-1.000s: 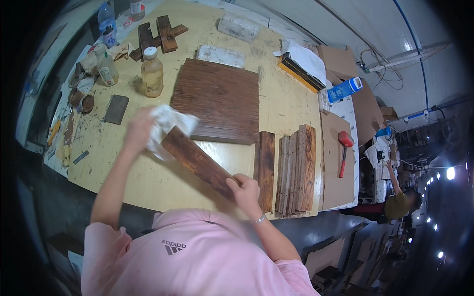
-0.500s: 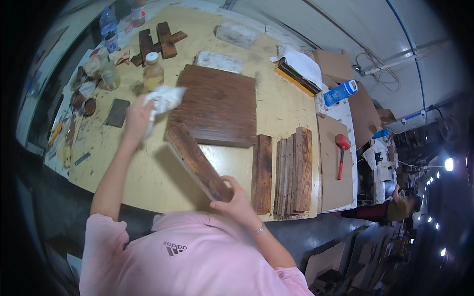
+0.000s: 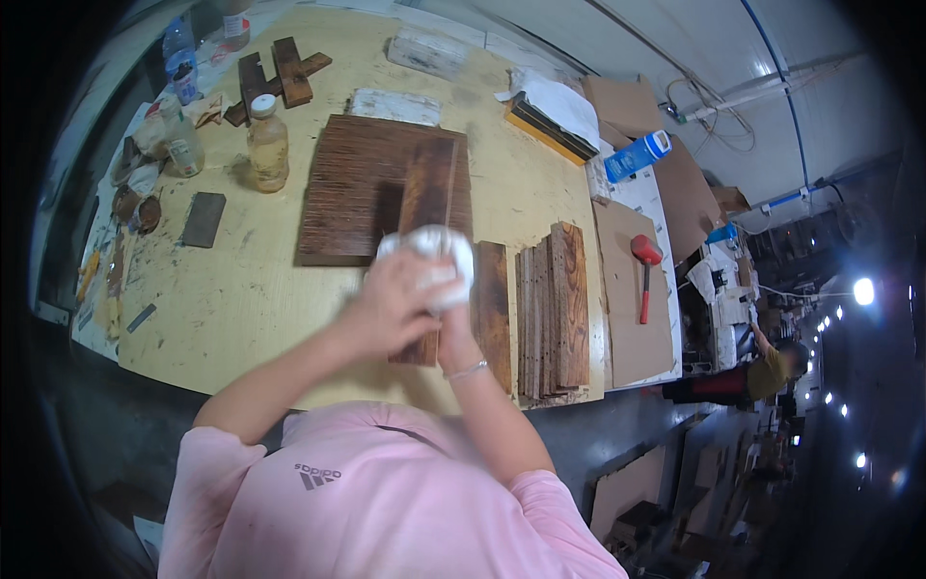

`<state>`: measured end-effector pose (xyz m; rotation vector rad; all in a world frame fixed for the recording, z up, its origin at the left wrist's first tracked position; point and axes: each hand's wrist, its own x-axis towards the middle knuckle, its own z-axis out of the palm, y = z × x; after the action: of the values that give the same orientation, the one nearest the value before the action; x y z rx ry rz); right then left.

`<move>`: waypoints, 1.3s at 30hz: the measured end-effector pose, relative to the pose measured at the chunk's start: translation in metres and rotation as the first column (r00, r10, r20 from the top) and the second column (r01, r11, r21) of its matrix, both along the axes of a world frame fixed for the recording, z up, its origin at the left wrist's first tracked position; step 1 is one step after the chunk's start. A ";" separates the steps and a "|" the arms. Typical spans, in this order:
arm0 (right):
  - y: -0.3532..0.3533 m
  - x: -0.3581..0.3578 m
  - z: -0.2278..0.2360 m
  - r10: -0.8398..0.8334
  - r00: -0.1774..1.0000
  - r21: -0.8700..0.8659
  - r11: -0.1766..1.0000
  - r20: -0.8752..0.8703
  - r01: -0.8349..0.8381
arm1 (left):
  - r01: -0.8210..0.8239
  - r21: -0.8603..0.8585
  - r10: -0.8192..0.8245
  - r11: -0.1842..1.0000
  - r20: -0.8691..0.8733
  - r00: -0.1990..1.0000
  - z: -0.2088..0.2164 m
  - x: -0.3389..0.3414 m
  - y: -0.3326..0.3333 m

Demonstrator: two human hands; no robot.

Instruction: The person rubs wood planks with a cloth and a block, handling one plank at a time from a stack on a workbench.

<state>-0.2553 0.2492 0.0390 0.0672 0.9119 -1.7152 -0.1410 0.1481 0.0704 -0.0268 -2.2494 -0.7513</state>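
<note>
Beyond the left fingers and to their left, a white-capped bottle (image 3: 267, 154) is seen, its label hard to make out. Ahead of those fingers, a dark brown wooden panel (image 3: 338, 193) is partly covered by a stained plank (image 3: 427, 193). The left hand (image 3: 386, 299) is blurred; its forearm is slanted inward, and a crumpled white cloth (image 3: 461, 265) is grasped under its bent fingers, against the plank. The plank's middle is hidden by cloth and fingers, while its ends are exposed ahead of and behind them. The right hand (image 3: 455, 333) is set along the plank's right edge, forearm angled forward; its fingers are covered, so their grip cannot be told. Just right of it, a narrow board (image 3: 495, 309) is laid.
</note>
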 end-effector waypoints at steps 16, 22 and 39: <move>0.018 0.023 -0.005 0.412 0.906 0.115 0.899 0.101 -0.422 | -0.209 -0.173 0.238 0.963 0.167 0.957 0.002 0.017 -0.046; 0.041 0.054 0.022 0.452 0.869 0.061 0.880 0.201 -0.471 | -0.585 0.466 0.519 0.663 0.278 0.809 -0.043 0.057 -0.166; 0.002 0.060 0.003 0.632 0.757 -0.025 0.770 0.169 -0.637 | -0.053 0.992 0.185 0.111 0.032 0.982 -0.042 0.109 -0.059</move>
<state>-0.1950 0.2515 0.0424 -0.0714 0.7226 -1.0334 -0.0324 0.0889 0.0286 0.7667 -1.1412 -1.9901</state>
